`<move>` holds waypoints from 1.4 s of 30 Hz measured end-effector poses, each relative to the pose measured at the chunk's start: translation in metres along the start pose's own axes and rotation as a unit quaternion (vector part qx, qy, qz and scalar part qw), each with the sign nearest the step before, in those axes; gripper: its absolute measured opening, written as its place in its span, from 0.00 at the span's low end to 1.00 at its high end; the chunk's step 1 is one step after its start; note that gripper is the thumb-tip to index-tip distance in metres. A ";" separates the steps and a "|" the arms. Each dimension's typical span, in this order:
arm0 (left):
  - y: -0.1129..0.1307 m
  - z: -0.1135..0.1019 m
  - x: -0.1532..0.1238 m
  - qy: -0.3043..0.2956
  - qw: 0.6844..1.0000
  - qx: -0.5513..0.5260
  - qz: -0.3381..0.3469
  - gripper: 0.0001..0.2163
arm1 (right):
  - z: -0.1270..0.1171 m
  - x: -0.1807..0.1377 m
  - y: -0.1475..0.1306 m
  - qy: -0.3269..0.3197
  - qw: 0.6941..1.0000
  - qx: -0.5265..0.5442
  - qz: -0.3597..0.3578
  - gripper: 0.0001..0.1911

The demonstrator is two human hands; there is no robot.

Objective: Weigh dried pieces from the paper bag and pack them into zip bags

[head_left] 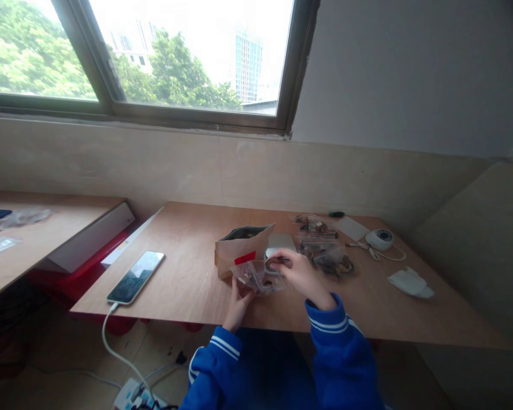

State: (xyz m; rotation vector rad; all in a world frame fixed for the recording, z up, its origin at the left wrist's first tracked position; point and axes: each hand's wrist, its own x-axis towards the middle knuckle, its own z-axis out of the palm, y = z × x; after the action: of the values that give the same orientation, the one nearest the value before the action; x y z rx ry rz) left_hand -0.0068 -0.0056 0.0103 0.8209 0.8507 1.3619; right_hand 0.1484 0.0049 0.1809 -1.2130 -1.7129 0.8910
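Note:
Over the near edge of a wooden table (pixel 188 273), both my hands hold a small clear plastic bag (pixel 256 276) with dark small items inside. My left hand (pixel 238 302) grips the bag from below. My right hand (pixel 294 272) pinches its top edge, fingers closed. Just behind the bag stands an open brown paper bag (pixel 239 250) with a red label and dark contents. Both my sleeves are blue with white stripes.
Several filled clear bags (pixel 325 250) lie to the right. A phone (pixel 135 277) on a white cable rests at the left edge. At the far right sit a small white round device (pixel 379 239) and a white crumpled piece (pixel 410 283). A second table (pixel 47 233) stands on the left.

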 end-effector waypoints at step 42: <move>-0.001 -0.001 0.000 -0.005 1.000 0.024 0.015 0.37 | 0.037 0.058 -0.020 0.107 0.971 0.120 -0.179 0.08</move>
State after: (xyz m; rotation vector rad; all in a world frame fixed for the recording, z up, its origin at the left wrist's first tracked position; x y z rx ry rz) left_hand -0.0070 -0.0058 0.0088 0.8796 0.8691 1.3666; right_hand 0.0963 0.0522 0.1969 -0.7760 -1.5351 0.6949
